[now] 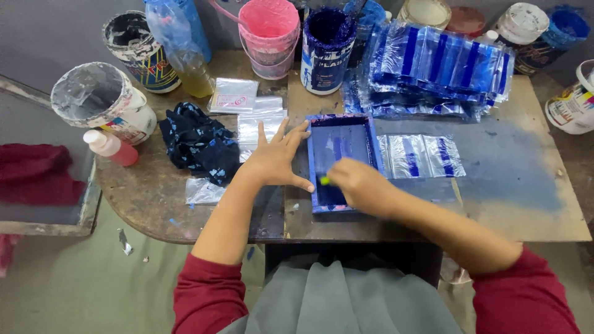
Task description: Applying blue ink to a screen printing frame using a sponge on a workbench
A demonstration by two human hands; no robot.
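Observation:
A small blue-stained printing screen frame (371, 137) lies on the work table (526, 204) in front of me. My left hand (277, 158) rests flat with fingers spread on the frame's left edge and the table beside it. My right hand (359, 184) is closed over a small tool with a yellow-green tip (324, 180), held inside the lower part of the frame. A clear plastic bag with blue stripes (421, 156) lies just right of the frame. A heap of printed blue-striped bags (439, 68) sits behind it.
Paint tubs stand along the back: a pink bucket (271, 34), a dark blue ink tub (327, 46), a white tub (102, 99). A dark blue rag (199, 143), blank clear bags (260, 120) and a pink squeeze bottle (111, 147) lie at left. Another tub (572, 102) is at right.

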